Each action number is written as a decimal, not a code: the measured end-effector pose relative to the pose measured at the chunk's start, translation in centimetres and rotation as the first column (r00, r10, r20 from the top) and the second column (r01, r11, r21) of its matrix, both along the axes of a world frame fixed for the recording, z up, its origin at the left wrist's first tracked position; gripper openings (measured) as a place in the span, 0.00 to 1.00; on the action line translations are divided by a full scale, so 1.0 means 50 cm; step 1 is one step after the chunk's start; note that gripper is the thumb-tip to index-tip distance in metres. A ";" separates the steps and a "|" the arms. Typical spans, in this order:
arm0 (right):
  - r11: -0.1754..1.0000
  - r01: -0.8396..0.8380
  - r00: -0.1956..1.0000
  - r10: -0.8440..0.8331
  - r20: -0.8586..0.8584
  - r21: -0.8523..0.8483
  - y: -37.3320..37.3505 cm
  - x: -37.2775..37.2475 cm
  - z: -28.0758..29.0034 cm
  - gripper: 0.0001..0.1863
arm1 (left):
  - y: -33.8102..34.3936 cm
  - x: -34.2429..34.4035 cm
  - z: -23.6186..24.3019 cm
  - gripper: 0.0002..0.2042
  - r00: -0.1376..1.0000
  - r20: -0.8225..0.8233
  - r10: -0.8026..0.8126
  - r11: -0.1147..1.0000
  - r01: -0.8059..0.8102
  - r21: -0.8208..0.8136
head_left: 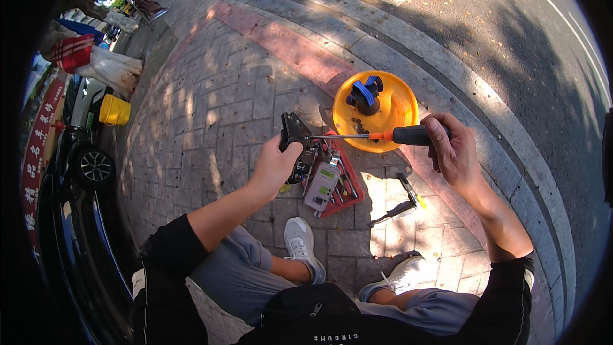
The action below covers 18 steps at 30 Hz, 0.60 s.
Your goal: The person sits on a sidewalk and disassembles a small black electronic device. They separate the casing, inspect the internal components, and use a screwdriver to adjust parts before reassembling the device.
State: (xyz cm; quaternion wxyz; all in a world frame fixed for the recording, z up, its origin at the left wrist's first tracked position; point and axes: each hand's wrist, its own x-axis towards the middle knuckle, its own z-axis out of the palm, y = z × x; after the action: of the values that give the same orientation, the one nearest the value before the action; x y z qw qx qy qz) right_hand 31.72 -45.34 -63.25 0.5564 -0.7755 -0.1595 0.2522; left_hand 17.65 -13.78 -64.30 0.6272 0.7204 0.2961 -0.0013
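My left hand (276,166) is closed round a black part (295,126), whose lower end is hard to make out. My right hand (450,153) grips the black-and-orange handle of a screwdriver (412,135); its long metal shaft reaches across to the black part. Beyond my hands is an orange round tray (399,96) holding a black-and-blue object (366,97) and several small dark pieces. Under the held part sits a red toolbox (352,199) with a clear case (321,188) and several tools in it.
Tools (399,211) lie on the brick pavement (223,89) by my feet. A curb (511,147) and road run along the right. At left are a black car (83,217), a yellow bucket (115,110) and a tree trunk (115,67) with red cloth on it.
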 end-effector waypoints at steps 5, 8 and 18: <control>0.929 0.026 0.941 -0.147 0.304 0.369 0.018 -0.025 -0.051 0.26 | 0.010 0.017 0.015 0.09 0.996 -0.003 0.092 0.994 -0.092 -0.060; 0.999 -0.045 0.991 0.047 0.129 -0.021 0.002 -0.021 -0.081 0.36 | 0.008 0.024 0.020 0.09 0.995 -0.026 0.099 0.993 -0.100 -0.055; 0.966 -0.031 0.989 0.067 -0.132 0.256 0.005 -0.031 -0.099 0.24 | 0.035 0.017 -0.002 0.10 0.999 -0.047 -0.003 0.989 0.010 0.146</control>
State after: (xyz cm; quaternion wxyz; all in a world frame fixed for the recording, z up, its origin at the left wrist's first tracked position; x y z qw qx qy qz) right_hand 30.18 -45.12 -68.19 0.6543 -0.6743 -0.1703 0.2970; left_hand 18.52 -12.04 -64.38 0.5656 0.7652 0.3074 0.0016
